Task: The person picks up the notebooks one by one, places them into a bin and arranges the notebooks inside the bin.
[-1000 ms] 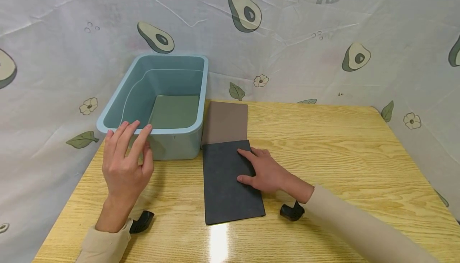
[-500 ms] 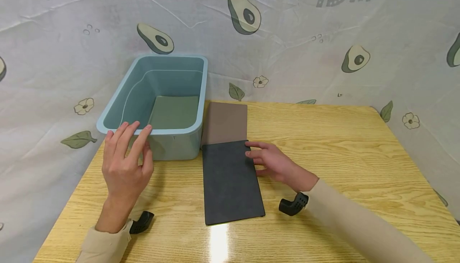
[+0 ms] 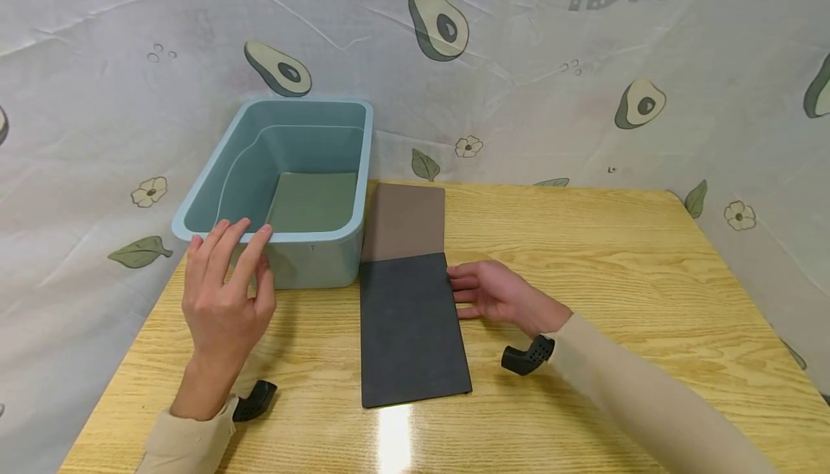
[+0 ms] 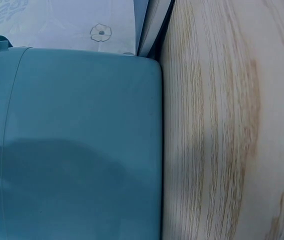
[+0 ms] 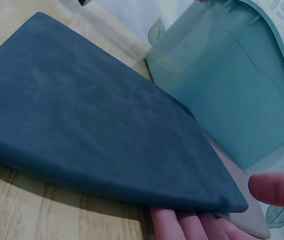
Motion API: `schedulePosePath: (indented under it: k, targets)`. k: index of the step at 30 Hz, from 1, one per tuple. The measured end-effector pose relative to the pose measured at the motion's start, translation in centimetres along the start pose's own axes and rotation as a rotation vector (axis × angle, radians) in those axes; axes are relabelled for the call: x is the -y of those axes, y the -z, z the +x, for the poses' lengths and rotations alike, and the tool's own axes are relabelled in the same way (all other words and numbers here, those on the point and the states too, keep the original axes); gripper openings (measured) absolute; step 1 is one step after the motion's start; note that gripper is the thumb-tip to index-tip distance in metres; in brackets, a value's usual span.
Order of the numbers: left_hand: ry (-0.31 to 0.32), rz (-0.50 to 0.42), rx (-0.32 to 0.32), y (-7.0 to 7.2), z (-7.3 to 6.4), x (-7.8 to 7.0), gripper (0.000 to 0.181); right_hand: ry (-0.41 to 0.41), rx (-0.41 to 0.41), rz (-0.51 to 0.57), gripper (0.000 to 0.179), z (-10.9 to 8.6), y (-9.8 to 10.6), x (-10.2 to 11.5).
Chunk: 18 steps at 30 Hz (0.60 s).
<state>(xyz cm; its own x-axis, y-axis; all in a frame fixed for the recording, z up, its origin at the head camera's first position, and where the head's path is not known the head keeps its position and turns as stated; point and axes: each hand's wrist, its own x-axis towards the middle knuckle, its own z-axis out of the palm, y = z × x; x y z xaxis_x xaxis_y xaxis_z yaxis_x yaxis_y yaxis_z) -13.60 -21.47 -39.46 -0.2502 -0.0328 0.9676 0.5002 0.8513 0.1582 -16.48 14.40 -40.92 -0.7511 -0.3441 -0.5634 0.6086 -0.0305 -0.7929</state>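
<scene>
A dark, leather-like notebook point(image 3: 415, 330) lies on the wooden table, its far end over a brown flat notebook-like piece point(image 3: 408, 222). My right hand point(image 3: 496, 294) is at the dark notebook's right edge. In the right wrist view its fingertips point(image 5: 167, 222) reach under that edge, while the thumb point(image 5: 277, 189) stays apart above it. My left hand point(image 3: 227, 301) rests with extended fingers over the near rim of a blue plastic bin point(image 3: 324, 236), thumb lower, outside the wall. The left wrist view shows the bin's wall point(image 4: 82, 110) but not the fingers.
A grey-green flat piece or floor point(image 3: 314, 200) shows at the bottom of the bin. Behind the wooden table point(image 3: 583, 243) hangs a pale cloth point(image 3: 532, 99) printed with avocados. Black wrist cameras sit at both cuffs.
My right hand has slid off the dark notebook's top to its right edge, fingers tucking under. The notebook has shifted slightly left. My left hand has stayed at the bin's rim.
</scene>
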Motion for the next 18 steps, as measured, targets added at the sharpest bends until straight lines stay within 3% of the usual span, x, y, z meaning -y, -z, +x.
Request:
schedulePosePath:
  k: [9,18]
  targets:
    - [-0.013,0.002,-0.006,0.01,-0.22,0.05,0.032,0.005,-0.029,0.014,0.029,0.66,0.01,-0.56]
    - [-0.014,0.005,-0.012,0.03,-0.36,0.11,0.032,0.009,-0.027,-0.027,0.040,0.76,-0.22,-0.82]
